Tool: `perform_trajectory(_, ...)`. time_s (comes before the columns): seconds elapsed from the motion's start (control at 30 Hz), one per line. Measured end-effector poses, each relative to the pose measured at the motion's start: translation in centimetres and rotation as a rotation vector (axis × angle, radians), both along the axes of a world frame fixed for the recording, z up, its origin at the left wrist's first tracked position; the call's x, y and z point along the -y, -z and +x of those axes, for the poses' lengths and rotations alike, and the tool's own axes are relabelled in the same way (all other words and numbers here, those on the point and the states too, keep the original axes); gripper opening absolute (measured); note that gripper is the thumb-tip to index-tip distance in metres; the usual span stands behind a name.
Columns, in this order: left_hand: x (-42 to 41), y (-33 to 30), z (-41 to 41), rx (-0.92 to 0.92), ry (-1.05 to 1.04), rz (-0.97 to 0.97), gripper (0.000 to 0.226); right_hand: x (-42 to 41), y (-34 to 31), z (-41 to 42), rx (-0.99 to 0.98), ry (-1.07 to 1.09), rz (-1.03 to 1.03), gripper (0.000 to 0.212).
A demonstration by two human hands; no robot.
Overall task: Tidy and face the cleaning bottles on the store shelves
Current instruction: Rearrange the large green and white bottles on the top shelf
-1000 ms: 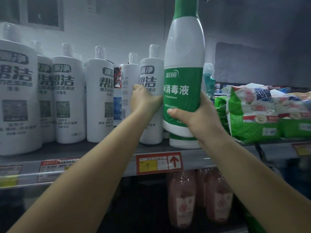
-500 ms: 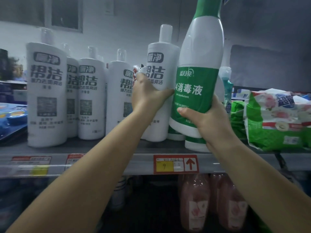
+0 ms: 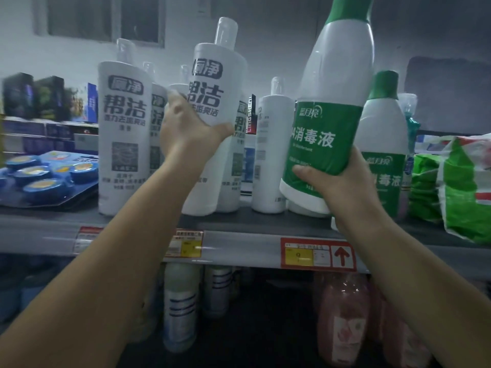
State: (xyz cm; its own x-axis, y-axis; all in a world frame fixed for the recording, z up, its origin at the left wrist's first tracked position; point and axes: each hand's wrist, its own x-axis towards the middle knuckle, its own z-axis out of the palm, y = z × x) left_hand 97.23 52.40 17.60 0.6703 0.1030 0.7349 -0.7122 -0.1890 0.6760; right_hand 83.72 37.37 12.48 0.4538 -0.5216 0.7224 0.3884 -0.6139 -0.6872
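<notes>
Grey shelf [image 3: 265, 224] across the whole view, its front edge hung with price tags [image 3: 318, 256]. Green bag [image 3: 467, 187] at the far right, lying on the shelf. Green bottle [image 3: 329, 112] lifted clear of the shelf and tilted to the right, label facing out, cap out of view above; right hand [image 3: 337, 187] wrapped tight round its base, thumb across the label's lower edge. Second green bottle [image 3: 385, 144] upright just behind that hand. White bottle [image 3: 212, 102] raised and tilted a little, in front of the row; left hand [image 3: 186, 134] closed round its middle from the left, thumb under the lettering. Row of white bottles [image 3: 123, 139] upright on the shelf to either side. Blue pack [image 3: 45, 176] of round discs lying flat at the left end. Pink bottles [image 3: 345, 322] on the dim lower level, under the arrow tag.
</notes>
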Motion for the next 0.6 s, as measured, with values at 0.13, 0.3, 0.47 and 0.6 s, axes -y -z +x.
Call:
perform_trajectory(0.13,-0.6,1.0,1.0,-0.016,-0.072,0.014,0.071,0.2,0.2,0.8,-0.005,-0.025,-0.004,0.056)
perform_trajectory(0.3,-0.5,1.4,2.1,-0.048,-0.077,0.007,0.075,0.0,0.5,1.2,-0.017,-0.066,-0.009,0.053)
perform_trajectory(0.47,-0.5,1.6,3.0,-0.074,-0.084,-0.042,0.067,0.2,0.9,1.8,-0.034,-0.123,0.015,0.051)
perform_trajectory(0.6,-0.6,1.9,3.3,-0.080,-0.093,-0.069,0.065,0.5,1.1,2.1,-0.038,-0.137,0.011,0.050)
